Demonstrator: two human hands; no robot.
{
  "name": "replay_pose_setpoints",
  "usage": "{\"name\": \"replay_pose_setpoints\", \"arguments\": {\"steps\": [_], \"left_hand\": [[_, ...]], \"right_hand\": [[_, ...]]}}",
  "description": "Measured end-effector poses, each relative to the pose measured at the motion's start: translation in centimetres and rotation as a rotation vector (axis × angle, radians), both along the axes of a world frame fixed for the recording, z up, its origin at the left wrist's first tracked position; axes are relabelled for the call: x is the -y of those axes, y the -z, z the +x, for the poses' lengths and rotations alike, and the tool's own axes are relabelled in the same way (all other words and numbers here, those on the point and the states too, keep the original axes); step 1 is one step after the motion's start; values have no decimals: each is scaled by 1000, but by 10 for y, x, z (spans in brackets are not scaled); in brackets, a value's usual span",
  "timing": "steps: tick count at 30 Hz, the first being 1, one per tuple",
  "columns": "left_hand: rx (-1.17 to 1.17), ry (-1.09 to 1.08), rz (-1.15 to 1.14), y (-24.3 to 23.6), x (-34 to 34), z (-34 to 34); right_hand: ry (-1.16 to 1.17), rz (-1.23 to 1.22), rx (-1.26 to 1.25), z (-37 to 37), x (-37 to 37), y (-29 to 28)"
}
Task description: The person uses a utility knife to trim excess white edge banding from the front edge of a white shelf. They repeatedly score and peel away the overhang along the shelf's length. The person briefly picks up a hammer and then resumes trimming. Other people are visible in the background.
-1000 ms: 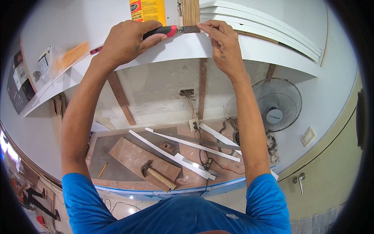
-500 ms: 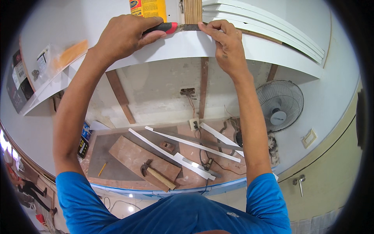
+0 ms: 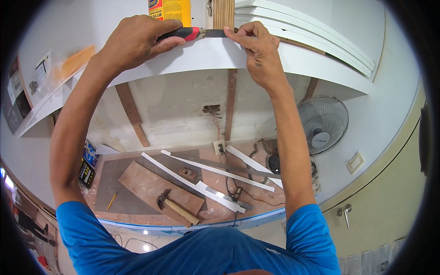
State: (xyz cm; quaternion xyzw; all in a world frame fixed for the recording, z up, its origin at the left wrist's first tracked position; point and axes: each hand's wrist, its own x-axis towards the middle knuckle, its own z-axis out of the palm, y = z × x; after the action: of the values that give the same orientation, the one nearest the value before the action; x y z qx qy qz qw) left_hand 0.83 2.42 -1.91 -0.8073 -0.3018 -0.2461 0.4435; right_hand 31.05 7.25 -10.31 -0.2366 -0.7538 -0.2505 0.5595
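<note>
Slid cutter [image 3: 184, 33], L hand [image 3: 133, 43] & R hand [image 3: 259, 52] slightly left rel. to wood post [image 3: 223, 16] vs. earlier view; judged as small adj. along same stretch, w/ work still under way. Gripped cutter in L hand w/ fingers curled snug; pinched blade [image 3: 214, 33] at far end w/ R hand, narrow hold. Kept cutter at top edge of white ledge [image 3: 201, 52], w/ blade before post's foot.

The left hand [image 3: 130, 43] and right hand [image 3: 262, 54] have shifted the red-and-black tool [image 3: 190, 33] slightly left; boxes [image 3: 86, 174] have appeared beside the left forearm [image 3: 74, 133].
</note>
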Motion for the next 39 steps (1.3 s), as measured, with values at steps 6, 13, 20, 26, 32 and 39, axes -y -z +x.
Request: {"name": "replay_pose_setpoints", "arguments": {"steps": [6, 13, 20, 26, 32, 39], "left_hand": [[3, -24, -42, -6, 7, -4], [34, -20, -82, -5, 13, -13], [424, -31, -273, 2, 42, -31], [648, 106, -342, 35, 41, -25], [652, 134, -179, 54, 19, -12], [864, 321, -221, 61, 0, 18]], "right_hand": [[8, 42, 33, -3, -3, -4], [-124, -13, -10, -2, -2, -13], [-202, 101, -120, -3, 6, -4], [14, 247, 69, 8, 8, 6], [-281, 24, -182, 2, 14, -1], [-77, 176, 23, 9, 3, 4]]}}
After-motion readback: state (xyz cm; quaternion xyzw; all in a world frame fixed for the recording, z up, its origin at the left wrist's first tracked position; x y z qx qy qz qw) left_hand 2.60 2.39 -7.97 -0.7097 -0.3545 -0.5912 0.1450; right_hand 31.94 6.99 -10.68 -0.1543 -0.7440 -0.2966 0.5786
